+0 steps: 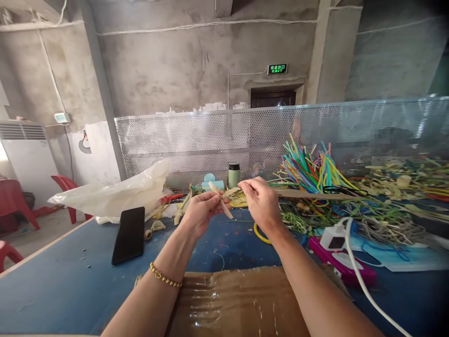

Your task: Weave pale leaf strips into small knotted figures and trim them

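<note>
My left hand (200, 209) pinches some pale strips (226, 209) that cross each other. The fingers of my right hand (261, 200) hold the end of one strip. The strips are up above my blue bench (70, 281), in front of a green bottle (234, 177). A black phone (128, 236) lies to the left, with brown cardboard (231, 306) near me.

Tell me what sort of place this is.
Probably a craft workshop: pale strips in the left hand and right hand, a bundle of colourful strands on the blue table, and a lit exit sign, which suggests a workplace rather than a home.
</note>
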Demonstrator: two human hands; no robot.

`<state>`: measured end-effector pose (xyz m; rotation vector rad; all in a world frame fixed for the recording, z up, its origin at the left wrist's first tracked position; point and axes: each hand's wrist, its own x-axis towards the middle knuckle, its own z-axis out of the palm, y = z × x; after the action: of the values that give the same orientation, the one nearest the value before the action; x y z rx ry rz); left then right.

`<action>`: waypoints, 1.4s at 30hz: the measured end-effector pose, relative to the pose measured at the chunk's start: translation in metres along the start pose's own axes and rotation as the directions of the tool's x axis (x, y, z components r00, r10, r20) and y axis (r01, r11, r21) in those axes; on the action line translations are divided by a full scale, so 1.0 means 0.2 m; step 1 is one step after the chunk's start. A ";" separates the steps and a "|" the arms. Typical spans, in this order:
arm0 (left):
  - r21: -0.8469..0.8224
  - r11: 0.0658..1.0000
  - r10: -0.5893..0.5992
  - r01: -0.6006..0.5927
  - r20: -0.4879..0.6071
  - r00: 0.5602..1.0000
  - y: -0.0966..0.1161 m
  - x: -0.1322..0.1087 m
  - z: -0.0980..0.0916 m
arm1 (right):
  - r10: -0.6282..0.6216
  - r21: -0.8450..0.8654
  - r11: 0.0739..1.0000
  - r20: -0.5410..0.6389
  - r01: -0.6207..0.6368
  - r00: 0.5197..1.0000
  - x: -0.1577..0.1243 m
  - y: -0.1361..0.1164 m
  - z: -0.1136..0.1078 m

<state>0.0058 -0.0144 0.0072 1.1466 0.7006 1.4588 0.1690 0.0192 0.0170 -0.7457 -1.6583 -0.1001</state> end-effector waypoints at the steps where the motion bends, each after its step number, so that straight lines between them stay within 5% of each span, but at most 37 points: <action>1: -0.020 1.000 0.003 -0.003 -0.018 1.000 0.00 0.00 0.00 | 0.012 -0.041 0.999 0.006 -0.011 1.000 -0.01 -0.01 0.00; 7: -0.046 0.999 0.028 -0.028 0.003 1.000 -0.02 0.01 -0.01 | 0.143 -0.059 0.990 0.363 -0.131 0.921 -0.06 -0.08 0.05; 11: 0.026 0.999 0.033 -0.034 0.042 0.999 -0.04 0.02 -0.02 | 0.186 -0.049 0.982 0.393 -0.181 0.901 -0.07 -0.09 0.07; 15: 0.115 0.983 0.149 -0.144 -0.033 0.988 -0.06 0.04 -0.02 | 0.249 0.022 0.958 0.428 -0.285 0.869 -0.07 -0.09 0.08; 20: 0.146 0.966 0.230 -0.214 -0.097 0.968 -0.06 0.04 0.00 | 0.370 0.252 0.773 0.567 -0.583 0.736 -0.08 -0.08 0.09; 25: 0.137 0.967 0.229 -0.214 -0.112 0.967 -0.04 0.02 0.02 | 0.384 0.331 0.671 0.609 -0.663 0.694 -0.08 -0.09 0.08; 31: 0.138 0.975 0.194 -0.175 -0.139 0.971 -0.05 0.03 0.00 | 0.459 0.129 0.778 0.553 -0.615 0.695 -0.10 -0.10 0.11; 39: -0.009 0.998 -0.065 0.066 0.091 0.994 -0.01 0.03 -0.05 | 0.361 -0.089 0.928 0.448 -0.362 0.818 -0.09 -0.06 0.10; 42: -0.020 0.996 -0.084 0.086 0.095 0.992 0.00 0.02 -0.04 | 0.344 -0.097 0.938 0.357 -0.332 0.868 -0.06 -0.03 0.08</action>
<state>-0.0025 -0.0094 0.0059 1.1458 0.6572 1.3295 0.1533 0.0165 0.0036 -1.1237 -1.8533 0.2814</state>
